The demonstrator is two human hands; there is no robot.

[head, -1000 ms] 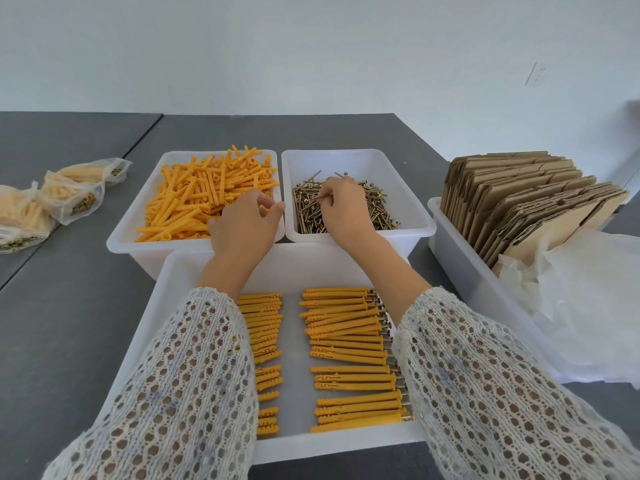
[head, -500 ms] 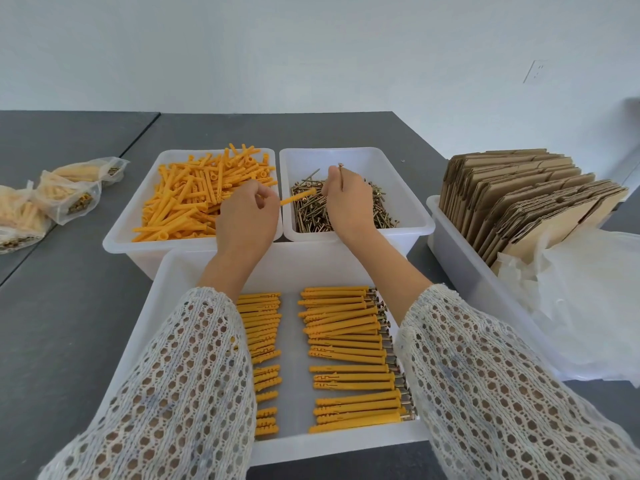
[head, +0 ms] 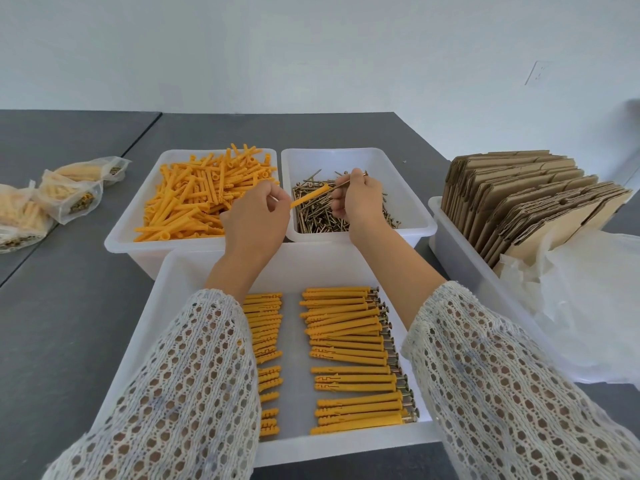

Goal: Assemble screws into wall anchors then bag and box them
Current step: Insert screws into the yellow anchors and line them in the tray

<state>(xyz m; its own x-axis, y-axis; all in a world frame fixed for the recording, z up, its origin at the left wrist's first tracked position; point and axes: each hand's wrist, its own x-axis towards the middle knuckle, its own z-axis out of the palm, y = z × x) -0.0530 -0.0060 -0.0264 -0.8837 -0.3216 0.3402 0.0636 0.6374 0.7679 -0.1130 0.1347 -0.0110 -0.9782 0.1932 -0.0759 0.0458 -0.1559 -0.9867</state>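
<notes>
My left hand [head: 258, 216] pinches one orange wall anchor [head: 309, 196], which points right and up over the screw bin. My right hand [head: 356, 199] pinches a brass screw [head: 348, 181] whose tip meets the anchor's open end. Loose orange anchors [head: 201, 192] fill the left white bin [head: 119, 237]. Loose screws [head: 313, 216] lie in the right white bin [head: 415, 202]. Below my hands, the near white tray [head: 294, 393] holds two rows of assembled anchors with screws [head: 349, 341]; my left sleeve hides part of the left row.
Filled plastic bags [head: 65, 195] lie on the grey table at the far left. A white bin at the right [head: 450, 244] holds flattened cardboard boxes [head: 526, 202] and crumpled clear bags [head: 588, 306].
Both hands have lifted out of their bins, the left with an anchor and the right with a screw. They have come together, and the screw tip now meets the anchor.
</notes>
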